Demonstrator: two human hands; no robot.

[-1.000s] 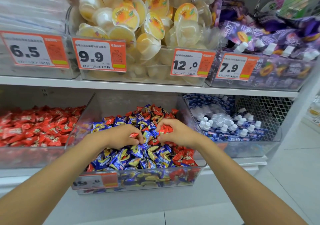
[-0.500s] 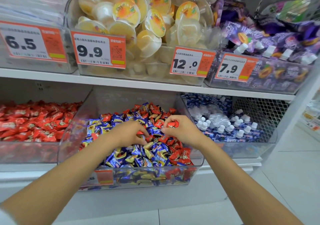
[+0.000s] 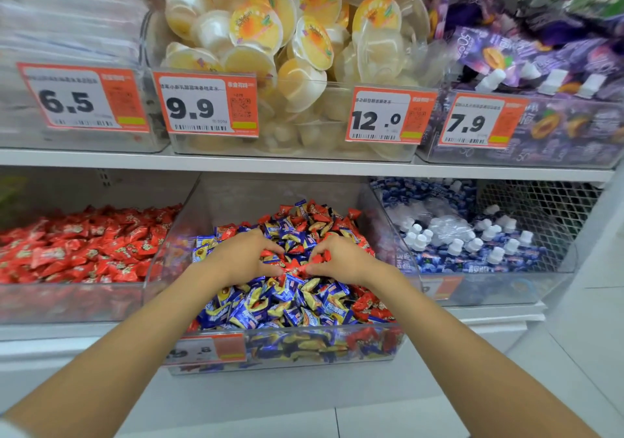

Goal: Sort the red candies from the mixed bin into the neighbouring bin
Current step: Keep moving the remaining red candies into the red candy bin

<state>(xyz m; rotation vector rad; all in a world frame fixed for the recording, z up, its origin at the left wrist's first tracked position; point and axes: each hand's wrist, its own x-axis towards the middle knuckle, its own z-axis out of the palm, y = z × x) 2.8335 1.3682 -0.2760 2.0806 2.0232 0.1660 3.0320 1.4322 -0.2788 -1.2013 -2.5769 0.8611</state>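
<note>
The red candies in crinkled shiny wrappers lie scattered through the heap in the clear plastic mixed bin, which sits in the middle of the lower shelf. They show mostly at the back of the pile, along its right side and in a small cluster at the centre. Both of the person's hands are down on that central cluster, close together. The left hand has its fingers curled into the pile, with a red wrapper caught between thumb and forefinger. The right hand is curled the same way and pinches red wrappers at its fingertips. Around them lie blue-and-yellow wrapped candies, which fill most of the front of the heap. An orange-and-white price label is fixed to the bin's front wall.

Touching it on the left stands the neighbouring clear bin, holding only red wrapped sweets. On the right, another clear bin holds blue pouches with white screw caps.

Above, a white shelf board carries more clear bins: one piled with pale yellow jelly cups, one with purple spouted pouches. Orange price tags on their fronts read 6.5, 9.9, 12.0 and 7.9.
</note>
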